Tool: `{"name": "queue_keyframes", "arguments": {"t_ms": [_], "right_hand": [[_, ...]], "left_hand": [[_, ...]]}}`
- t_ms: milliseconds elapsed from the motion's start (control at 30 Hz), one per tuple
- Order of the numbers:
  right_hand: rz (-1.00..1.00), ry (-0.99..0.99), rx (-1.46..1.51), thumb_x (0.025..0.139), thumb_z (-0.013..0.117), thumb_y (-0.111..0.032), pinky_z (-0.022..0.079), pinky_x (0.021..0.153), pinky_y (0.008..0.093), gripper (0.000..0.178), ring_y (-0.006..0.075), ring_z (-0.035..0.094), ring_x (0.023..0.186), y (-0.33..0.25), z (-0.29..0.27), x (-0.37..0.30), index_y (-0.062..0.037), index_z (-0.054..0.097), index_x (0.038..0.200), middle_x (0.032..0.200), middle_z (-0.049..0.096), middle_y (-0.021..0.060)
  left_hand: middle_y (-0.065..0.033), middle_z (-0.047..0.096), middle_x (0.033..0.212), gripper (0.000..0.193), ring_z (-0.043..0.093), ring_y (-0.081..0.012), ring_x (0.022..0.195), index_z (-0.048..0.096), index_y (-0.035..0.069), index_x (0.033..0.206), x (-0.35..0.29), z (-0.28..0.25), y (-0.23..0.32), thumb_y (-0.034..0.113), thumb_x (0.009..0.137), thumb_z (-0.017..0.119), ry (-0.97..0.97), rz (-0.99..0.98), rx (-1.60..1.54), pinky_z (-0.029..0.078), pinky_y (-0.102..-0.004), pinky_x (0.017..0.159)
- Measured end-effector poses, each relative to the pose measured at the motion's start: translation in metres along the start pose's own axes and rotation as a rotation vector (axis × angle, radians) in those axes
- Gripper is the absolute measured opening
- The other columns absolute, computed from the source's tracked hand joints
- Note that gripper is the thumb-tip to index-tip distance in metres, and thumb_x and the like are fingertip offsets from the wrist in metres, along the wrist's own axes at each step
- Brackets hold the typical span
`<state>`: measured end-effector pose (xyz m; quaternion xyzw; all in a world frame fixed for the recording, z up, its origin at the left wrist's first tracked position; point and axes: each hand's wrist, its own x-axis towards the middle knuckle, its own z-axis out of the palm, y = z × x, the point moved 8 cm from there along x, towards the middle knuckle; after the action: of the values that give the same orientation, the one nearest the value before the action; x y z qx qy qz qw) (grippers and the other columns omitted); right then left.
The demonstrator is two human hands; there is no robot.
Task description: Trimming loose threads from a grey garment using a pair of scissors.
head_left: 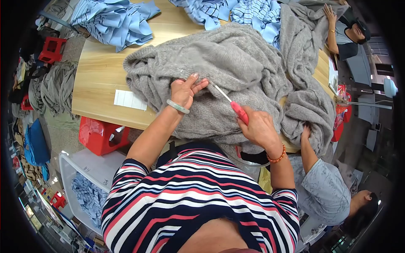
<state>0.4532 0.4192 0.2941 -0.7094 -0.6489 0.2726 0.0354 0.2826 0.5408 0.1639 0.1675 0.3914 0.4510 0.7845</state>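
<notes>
A large heap of grey knit fabric (pixel 215 71) lies bunched across the table in front of me. My left hand (pixel 185 89), with a pale bangle at the wrist, is at its near-left part. The fingers are curled on a fold of the knit, their grip partly hidden. My right hand (pixel 259 128), wearing an orange bead bracelet, is closed around the pink-red handle of a tool with a thin metal shaft (pixel 223 93). That shaft points up and left toward my left fingertips, its tip at the knit; the tip's shape is too small to tell.
Blue striped fabric piles (pixel 116 23) lie along the table's far side. A white paper strip (pixel 130 100) rests on the wooden table (pixel 97 80). Left below stand a red stool (pixel 99 137) and a clear bin (pixel 69 168). Two co-workers at right touch the grey knit.
</notes>
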Motion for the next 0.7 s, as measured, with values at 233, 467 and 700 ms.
{"name": "queue_keyframes", "arguments": {"t_ms": [233, 467, 700], "right_hand": [[-0.043, 0.022, 0.087, 0.083, 0.062, -0.021, 0.047, 0.067, 0.0478, 0.022, 0.0414, 0.061, 0.073, 0.001, -0.002, -0.007, -0.0062, 0.058, 0.100, 0.071, 0.061, 0.0212], [-0.024, -0.093, -0.019, 0.083, 0.062, -0.019, 0.047, 0.068, 0.0471, 0.026, 0.0415, 0.061, 0.073, -0.015, 0.002, -0.004, -0.0072, 0.058, 0.105, 0.074, 0.062, 0.0218], [-0.096, -0.017, 0.053, 0.082, 0.061, -0.015, 0.047, 0.068, 0.0470, 0.029, 0.0411, 0.061, 0.076, -0.023, 0.002, -0.008, -0.0068, 0.058, 0.109, 0.076, 0.062, 0.0218]], "left_hand": [[-0.0202, 0.065, 0.095, 0.017, 0.069, -0.0298, 0.085, 0.057, -0.010, 0.097, -0.010, -0.008, -0.004, 0.005, 0.091, 0.059, -0.006, -0.091, 0.095, 0.061, -0.0329, 0.073], [-0.0204, 0.065, 0.092, 0.018, 0.069, -0.0298, 0.085, 0.057, -0.012, 0.097, -0.012, -0.019, -0.001, 0.004, 0.090, 0.060, 0.000, -0.024, 0.128, 0.061, -0.0322, 0.072], [-0.0169, 0.064, 0.092, 0.019, 0.069, -0.0292, 0.088, 0.057, -0.007, 0.099, -0.025, -0.026, 0.012, 0.010, 0.091, 0.061, -0.072, -0.085, 0.137, 0.061, -0.0284, 0.068]]}}
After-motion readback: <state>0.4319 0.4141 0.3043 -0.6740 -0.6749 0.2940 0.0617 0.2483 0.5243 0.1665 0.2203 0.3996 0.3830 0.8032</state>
